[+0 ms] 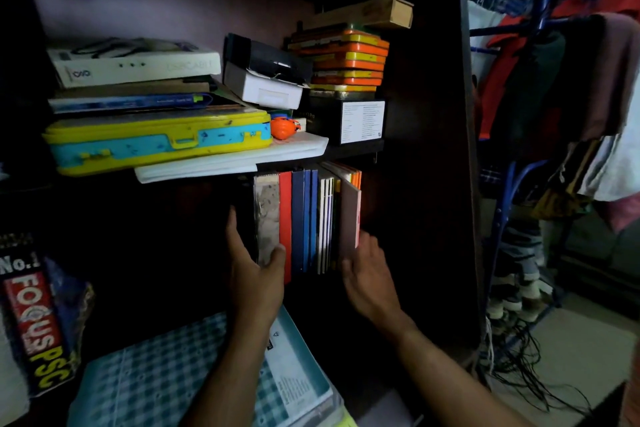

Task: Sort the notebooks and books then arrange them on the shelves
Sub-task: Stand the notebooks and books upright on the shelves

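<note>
Head view: I see the row of books (304,218) standing on the dark shelf between my left hand (254,263), pinching its left end, and my open right hand (367,270) touching its right end.

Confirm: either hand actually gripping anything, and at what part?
Left hand clasps the left end of the upright row of books, thumb on the mottled spine. Right hand touches the pinkish notebook at its lower edge; a grip cannot be told.

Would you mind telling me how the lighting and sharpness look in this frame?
Head view: the shelf interior around the upright books is deeply shadowed, the clothes rack at right is brighter, wide-angle distortion bows the edges, and the yellow case looks slightly soft.
</note>
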`<state>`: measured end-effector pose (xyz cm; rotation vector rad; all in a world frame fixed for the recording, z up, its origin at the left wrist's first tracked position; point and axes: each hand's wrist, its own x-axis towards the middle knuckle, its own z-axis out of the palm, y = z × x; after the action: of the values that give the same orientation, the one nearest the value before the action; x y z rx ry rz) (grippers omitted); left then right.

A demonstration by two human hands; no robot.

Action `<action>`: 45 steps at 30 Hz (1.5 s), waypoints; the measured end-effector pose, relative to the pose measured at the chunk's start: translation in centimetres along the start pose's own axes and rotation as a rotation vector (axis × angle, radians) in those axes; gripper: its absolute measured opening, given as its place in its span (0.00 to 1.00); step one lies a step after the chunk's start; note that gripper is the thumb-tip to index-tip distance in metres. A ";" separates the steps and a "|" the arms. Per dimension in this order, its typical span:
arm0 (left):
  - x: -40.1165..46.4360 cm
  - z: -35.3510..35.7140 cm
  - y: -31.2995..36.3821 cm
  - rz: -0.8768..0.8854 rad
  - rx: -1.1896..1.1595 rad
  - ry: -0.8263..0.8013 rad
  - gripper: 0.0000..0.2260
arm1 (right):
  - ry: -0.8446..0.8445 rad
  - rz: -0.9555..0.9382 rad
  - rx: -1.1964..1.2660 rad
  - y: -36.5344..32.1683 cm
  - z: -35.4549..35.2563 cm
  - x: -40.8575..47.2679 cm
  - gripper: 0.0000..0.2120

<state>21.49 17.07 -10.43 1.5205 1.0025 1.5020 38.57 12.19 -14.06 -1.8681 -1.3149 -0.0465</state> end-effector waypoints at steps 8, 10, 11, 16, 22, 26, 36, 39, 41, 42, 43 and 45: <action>-0.3 -0.2 -0.1 -0.007 -0.015 -0.037 0.40 | 0.122 0.017 0.244 0.1 -0.8 -1.1 0.09; -0.1 0.0 -0.3 0.007 0.010 -0.038 0.40 | 0.025 0.001 0.187 0.3 -0.3 -0.4 0.11; -0.1 0.0 -0.3 0.006 0.016 -0.040 0.41 | -0.022 -0.004 0.155 0.4 -0.1 -0.2 0.15; 0.1 0.1 -0.8 0.012 0.008 -0.050 0.41 | -0.061 -0.001 0.141 0.6 0.0 0.2 0.28; 0.0 0.3 -0.6 0.027 0.010 -0.054 0.41 | -0.162 -0.055 0.034 0.3 0.4 0.1 0.38; -0.1 0.3 -0.5 0.032 0.027 -0.089 0.43 | -0.256 -0.089 0.013 0.6 0.9 0.5 0.47; 0.3 0.6 -1.6 0.023 0.094 -0.134 0.49 | -0.214 -0.069 -0.289 0.8 2.1 1.0 0.56; 0.6 0.6 -2.0 0.054 0.098 -0.127 0.50 | -0.231 -0.064 -0.303 0.7 2.2 1.0 0.56; 0.6 0.7 -2.1 0.050 0.093 -0.130 0.49 | -0.220 -0.060 -0.277 0.7 2.0 1.2 0.55; 0.6 0.7 -2.2 0.040 0.100 -0.134 0.49 | -0.209 -0.072 -0.241 0.7 1.8 1.2 0.54; 0.6 0.7 -2.1 0.030 0.095 -0.127 0.48 | -0.206 -0.078 -0.172 0.5 1.5 0.9 0.51; 0.7 0.4 -2.0 -0.001 0.053 -0.059 0.45 | -0.247 -0.045 0.034 -0.5 0.7 -1.1 0.43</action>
<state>21.90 18.50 -12.00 1.5913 1.0161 1.4319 37.36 11.89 -14.74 -1.8590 -1.5147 0.1872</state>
